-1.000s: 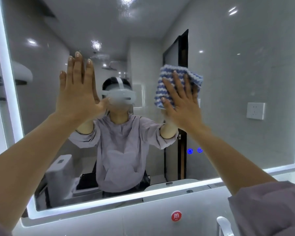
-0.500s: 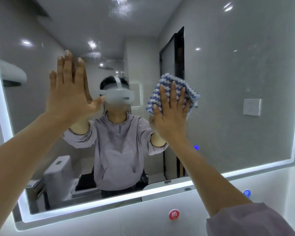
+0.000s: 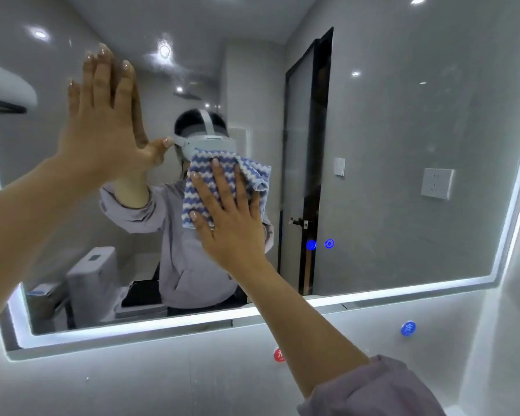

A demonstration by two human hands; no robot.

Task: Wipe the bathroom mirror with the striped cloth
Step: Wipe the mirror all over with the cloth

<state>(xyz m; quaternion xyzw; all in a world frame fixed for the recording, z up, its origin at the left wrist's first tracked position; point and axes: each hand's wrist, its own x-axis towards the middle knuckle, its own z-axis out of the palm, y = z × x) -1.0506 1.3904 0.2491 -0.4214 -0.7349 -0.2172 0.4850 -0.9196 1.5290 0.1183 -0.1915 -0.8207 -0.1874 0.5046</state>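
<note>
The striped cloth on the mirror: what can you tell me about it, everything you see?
The striped cloth is a soft, fluffy-looking rag with wavy blue and white bands. It is bunched, its right edge folded and hanging loose. It lies against the mirror near the middle, pressed there by the spread fingers of the right hand, which covers much of it. Nothing else touches it.

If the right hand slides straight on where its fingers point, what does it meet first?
Probably nothing: bare mirror to the picture's top edge. The right hand presses the cloth; the left hand lies just left of that line.
</note>
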